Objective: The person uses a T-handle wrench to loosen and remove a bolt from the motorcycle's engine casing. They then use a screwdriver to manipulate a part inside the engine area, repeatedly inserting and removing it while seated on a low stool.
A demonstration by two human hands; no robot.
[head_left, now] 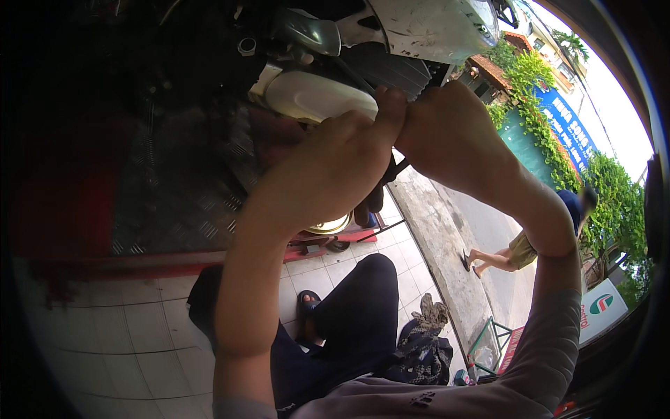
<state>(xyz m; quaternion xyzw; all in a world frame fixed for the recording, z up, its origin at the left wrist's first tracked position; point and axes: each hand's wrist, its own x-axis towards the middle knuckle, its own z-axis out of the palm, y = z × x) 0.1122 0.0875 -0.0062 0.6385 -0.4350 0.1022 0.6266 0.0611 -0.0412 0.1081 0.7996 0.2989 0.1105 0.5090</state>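
Note:
My left hand [342,153] and my right hand [447,133] meet at the rear part of a motorbike, both with fingers curled in. The left thumb points up against the right fist. Whatever they grip is hidden behind the backs of the hands. Just beyond is a pale, rounded exhaust cover [314,94], with a dark ribbed plastic piece [391,66] and a scuffed white body panel [433,28] above it. Dark rod-like parts with rounded ends [370,206] show below my left hand, beside a gold-coloured round rim [331,225].
The motorbike stands over a metal tread-plate platform [174,188] with a red edge [139,269]. White tiles [139,328] cover the floor. A dark patterned bundle [426,342] lies by my knee. At right, a person [523,248] is on the street near a green metal frame [488,342].

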